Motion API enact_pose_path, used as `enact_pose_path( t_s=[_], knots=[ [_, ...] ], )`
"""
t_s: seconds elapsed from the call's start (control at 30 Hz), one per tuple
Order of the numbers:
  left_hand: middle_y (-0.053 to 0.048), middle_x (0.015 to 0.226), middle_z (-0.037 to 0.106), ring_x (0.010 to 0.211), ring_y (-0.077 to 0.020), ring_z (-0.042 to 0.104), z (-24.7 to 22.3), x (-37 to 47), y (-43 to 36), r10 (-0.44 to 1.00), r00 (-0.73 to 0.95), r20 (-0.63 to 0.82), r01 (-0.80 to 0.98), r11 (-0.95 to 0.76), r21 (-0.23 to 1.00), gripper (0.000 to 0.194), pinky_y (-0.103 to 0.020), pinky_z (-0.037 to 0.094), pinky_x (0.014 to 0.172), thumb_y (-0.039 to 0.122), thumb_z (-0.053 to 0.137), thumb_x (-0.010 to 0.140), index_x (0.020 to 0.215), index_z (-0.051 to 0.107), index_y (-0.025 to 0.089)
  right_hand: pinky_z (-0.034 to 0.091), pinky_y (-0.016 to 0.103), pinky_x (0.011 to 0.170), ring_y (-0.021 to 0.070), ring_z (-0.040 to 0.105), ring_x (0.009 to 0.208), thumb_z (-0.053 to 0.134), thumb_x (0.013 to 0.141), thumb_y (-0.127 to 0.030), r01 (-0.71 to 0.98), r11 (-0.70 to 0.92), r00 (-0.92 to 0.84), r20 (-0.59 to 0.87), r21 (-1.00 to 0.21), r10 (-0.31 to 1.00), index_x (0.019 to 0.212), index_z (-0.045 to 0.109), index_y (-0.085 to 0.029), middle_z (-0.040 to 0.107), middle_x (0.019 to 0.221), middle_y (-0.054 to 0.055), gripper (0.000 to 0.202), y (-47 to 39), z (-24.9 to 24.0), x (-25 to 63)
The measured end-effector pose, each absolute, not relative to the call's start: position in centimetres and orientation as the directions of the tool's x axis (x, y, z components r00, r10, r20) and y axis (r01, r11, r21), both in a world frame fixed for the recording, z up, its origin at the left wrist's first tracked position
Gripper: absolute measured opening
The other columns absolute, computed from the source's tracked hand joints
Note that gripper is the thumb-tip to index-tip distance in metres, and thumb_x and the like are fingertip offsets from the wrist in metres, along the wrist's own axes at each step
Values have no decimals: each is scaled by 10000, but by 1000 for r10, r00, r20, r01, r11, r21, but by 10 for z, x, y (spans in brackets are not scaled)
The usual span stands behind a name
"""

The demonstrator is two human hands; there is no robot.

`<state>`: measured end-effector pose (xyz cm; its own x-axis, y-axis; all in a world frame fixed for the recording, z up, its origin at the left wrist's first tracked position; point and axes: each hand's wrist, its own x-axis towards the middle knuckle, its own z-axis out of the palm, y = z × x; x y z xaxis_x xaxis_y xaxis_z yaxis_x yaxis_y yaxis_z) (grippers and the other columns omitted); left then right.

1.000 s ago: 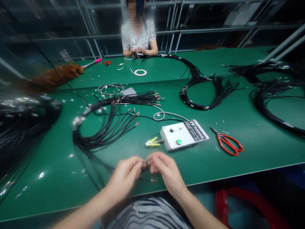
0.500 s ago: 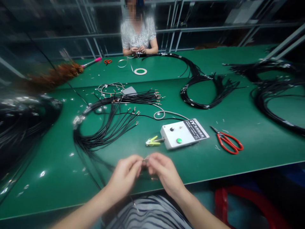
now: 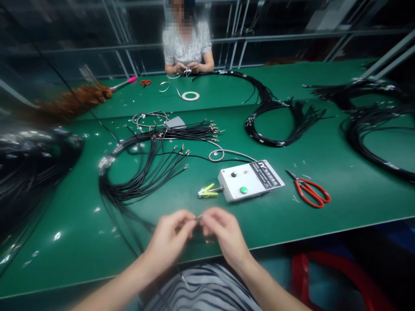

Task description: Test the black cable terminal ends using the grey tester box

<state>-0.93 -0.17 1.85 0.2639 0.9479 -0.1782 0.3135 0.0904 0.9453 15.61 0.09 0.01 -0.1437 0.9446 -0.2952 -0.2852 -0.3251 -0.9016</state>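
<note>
Close to the table's near edge, my left hand (image 3: 171, 233) and my right hand (image 3: 223, 231) meet fingertip to fingertip. Both are closed in a pinch on the thin end of a cable (image 3: 198, 217); its tip is small and blurred. Black strands run from the looped cable bundle (image 3: 129, 190) toward my left forearm, which hides part of them. Just beyond my fingers lies a white control box (image 3: 249, 181) with a knob and a green button. A yellow-green clip-like head (image 3: 208, 191) sticks out of its left end.
Red-handled scissors (image 3: 313, 192) lie right of the box. More black cable coils (image 3: 269, 129) rest farther back and at the right. A dark cable heap (image 3: 35, 172) fills the left side. Across the green table (image 3: 220, 95) sits a person (image 3: 188, 47), near a tape roll (image 3: 190, 96) and a brush (image 3: 81, 99).
My hands stay in nearly the same place, with only slight finger movement at the cable end. Across the table, the person's hands have shifted a little, with white material showing between them.
</note>
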Motion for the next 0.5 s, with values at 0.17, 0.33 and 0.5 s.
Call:
enact_pose_path(
  t_s=[0.17,0.33,0.5],
  knots=[
    [-13,722,630,681,-137,576,10,-6,-7,982,151,-112,340,55,939,206,-225,452,638,291,552,931,811,644,151,410,230,478,114,523,525,725,803,-376,-107,-175,-53,-170,-979,984,681,649,-193,570,578,-22,232,-2,3,152],
    [-53,931,651,832,-160,600,11,1,-4,980,195,-41,283,-16,959,137,-248,493,748,259,556,932,976,648,168,429,222,465,118,545,545,717,801,-371,-74,-186,-93,-179,-980,980,719,649,-191,590,625,-12,209,2,2,154],
    [-61,973,604,914,-172,602,13,10,7,975,220,-22,131,-7,991,134,-257,499,791,235,617,901,993,694,176,446,235,512,123,569,555,707,802,-354,-58,-189,-141,-179,-980,974,747,654,-185,607,620,-13,185,6,-3,162]
  ],
)
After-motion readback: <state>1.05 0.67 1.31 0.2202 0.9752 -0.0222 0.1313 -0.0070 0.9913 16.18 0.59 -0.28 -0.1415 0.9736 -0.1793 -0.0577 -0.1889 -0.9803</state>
